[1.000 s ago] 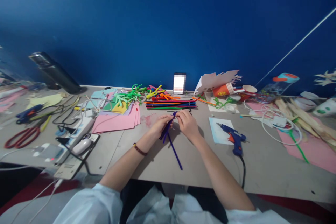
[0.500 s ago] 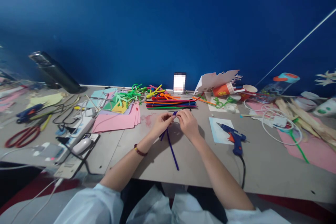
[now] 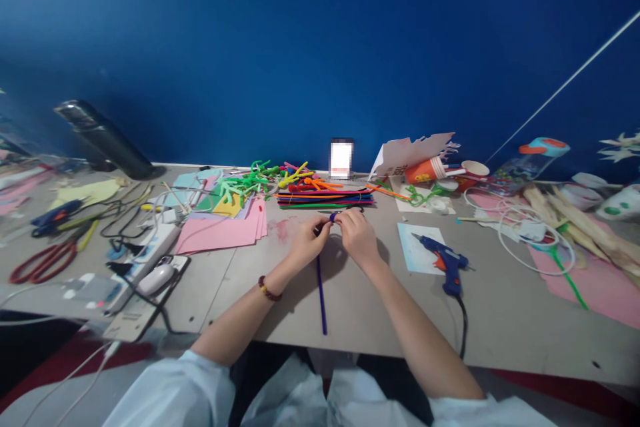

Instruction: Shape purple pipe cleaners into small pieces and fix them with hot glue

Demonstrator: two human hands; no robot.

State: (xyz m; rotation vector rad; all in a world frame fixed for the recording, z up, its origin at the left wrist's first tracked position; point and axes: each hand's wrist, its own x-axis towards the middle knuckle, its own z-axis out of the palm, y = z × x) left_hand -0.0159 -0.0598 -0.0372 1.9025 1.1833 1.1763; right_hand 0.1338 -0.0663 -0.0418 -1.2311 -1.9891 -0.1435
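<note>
A purple pipe cleaner (image 3: pixel 321 297) hangs down from between my hands, its long free end pointing toward the table's front edge. My left hand (image 3: pixel 310 238) pinches it with thumb and forefinger, the other fingers curled in. From the right, my right hand (image 3: pixel 356 235) grips the same purple piece at its upper end, fingertips nearly meeting the left ones. A small purple bit shows between the fingertips; its exact shape is hidden. Just beyond the hands lies a bundle of coloured pipe cleaners (image 3: pixel 325 199).
A blue glue gun (image 3: pixel 450 263) rests on a pale card at the right. Pink paper sheets (image 3: pixel 220 232), a power strip (image 3: pixel 145 257) and red-handled scissors (image 3: pixel 45 261) lie to the left. A phone (image 3: pixel 342 159) leans on the wall, near orange paper cups (image 3: pixel 425 171).
The hanging purple end has swung left and now points more straight down. A shorter purple end beside my left hand is no longer visible. My left wrist has turned slightly.
</note>
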